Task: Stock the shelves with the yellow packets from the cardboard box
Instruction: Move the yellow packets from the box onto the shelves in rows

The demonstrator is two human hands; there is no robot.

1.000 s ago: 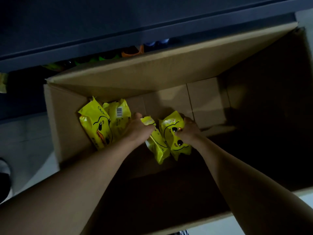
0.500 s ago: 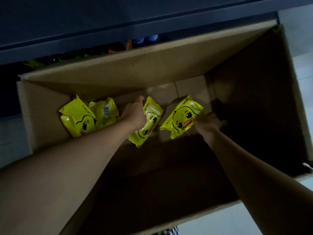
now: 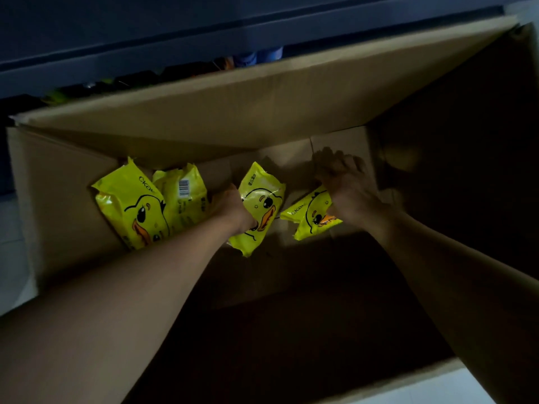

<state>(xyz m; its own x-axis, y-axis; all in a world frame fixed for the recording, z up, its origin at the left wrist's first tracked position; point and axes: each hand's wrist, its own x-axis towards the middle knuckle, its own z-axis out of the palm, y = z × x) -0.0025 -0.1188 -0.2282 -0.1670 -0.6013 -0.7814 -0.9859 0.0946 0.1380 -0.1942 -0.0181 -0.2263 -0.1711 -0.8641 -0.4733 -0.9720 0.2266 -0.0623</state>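
A large open cardboard box (image 3: 262,94) stands below me, and both my arms reach down into it. My left hand (image 3: 233,209) grips a yellow duck packet (image 3: 261,199) by its left edge, with the fingers hidden behind it. A second yellow packet (image 3: 309,218) lies face up on the box floor. My right hand (image 3: 342,180) is over that packet's right end with its fingers stretched out, blurred. Two more yellow packets (image 3: 128,205) (image 3: 183,192) lean against the left wall.
A dark shelf edge (image 3: 175,45) runs along the top, right behind the box. Coloured goods (image 3: 253,56) show in the gap under it. The box's right and near parts are in deep shadow. Pale floor tiles (image 3: 11,228) lie to the left.
My right hand has slid forward past its packet and spread its fingers; that packet now lies lower on the box floor. My left hand keeps its hold on the middle packet.
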